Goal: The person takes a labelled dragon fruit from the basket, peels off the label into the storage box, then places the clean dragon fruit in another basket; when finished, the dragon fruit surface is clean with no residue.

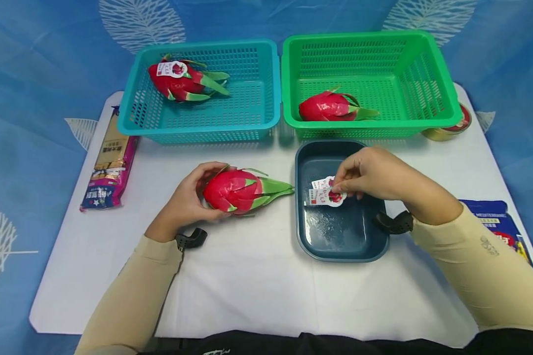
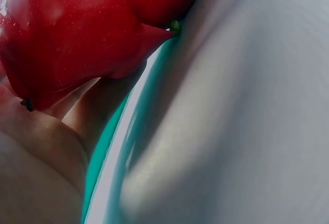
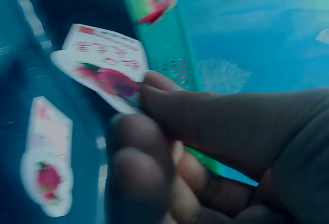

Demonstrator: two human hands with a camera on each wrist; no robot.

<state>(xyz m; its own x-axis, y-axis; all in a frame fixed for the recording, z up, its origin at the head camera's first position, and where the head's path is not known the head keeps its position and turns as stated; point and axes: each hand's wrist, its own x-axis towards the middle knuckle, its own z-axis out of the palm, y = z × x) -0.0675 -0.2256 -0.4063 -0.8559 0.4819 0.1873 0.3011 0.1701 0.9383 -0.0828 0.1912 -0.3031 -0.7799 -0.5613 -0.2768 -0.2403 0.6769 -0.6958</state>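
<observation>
My left hand grips the rounded end of a red dragon fruit on the white table, its green leafy tip pointing right toward a dark blue tray. No label shows on the upper side of this fruit. Over the tray, my right hand pinches a small white label with a dragon fruit picture between thumb and fingers. A second label like it lies in the tray. In the left wrist view, the dragon fruit's red skin fills the upper left, against the palm.
Behind stand a teal basket holding a labelled dragon fruit and a green basket with another dragon fruit. A long food packet lies left. At right are a round tin and a blue packet.
</observation>
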